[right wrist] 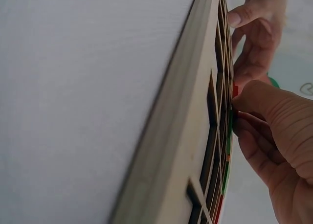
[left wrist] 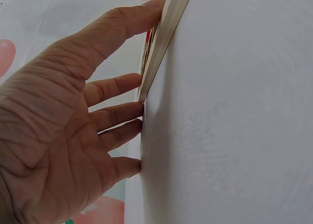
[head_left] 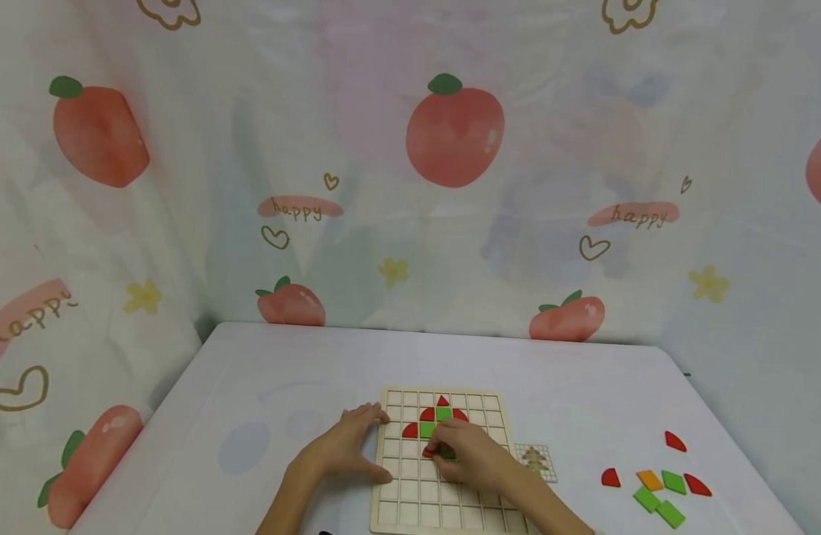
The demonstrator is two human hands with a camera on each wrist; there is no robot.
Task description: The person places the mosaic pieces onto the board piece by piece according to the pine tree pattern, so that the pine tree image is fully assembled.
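Observation:
A wooden grid board (head_left: 388, 513) lies on the table, with red and green pieces set in its upper cells. My left hand (head_left: 343, 448) rests at the board's left edge, thumb and fingers spread; in the left wrist view the thumb touches the board's side (left wrist: 171, 31). Over the middle of the grid, my right hand (head_left: 475, 458) pinches a small red piece (head_left: 427, 452) between thumb and fingers, low at a cell. That red piece (right wrist: 235, 90) is mostly covered by the fingertips in the right wrist view. A green piece (head_left: 445, 452) beside it is partly hidden under the hand.
Right of the board lies a small pattern card (head_left: 547, 469), partly behind my right forearm. Farther right are loose pieces: red rounded ones (head_left: 675, 441), an orange one (head_left: 649, 480) and several green ones (head_left: 674, 482). A printed curtain (head_left: 450, 260) hangs behind the table.

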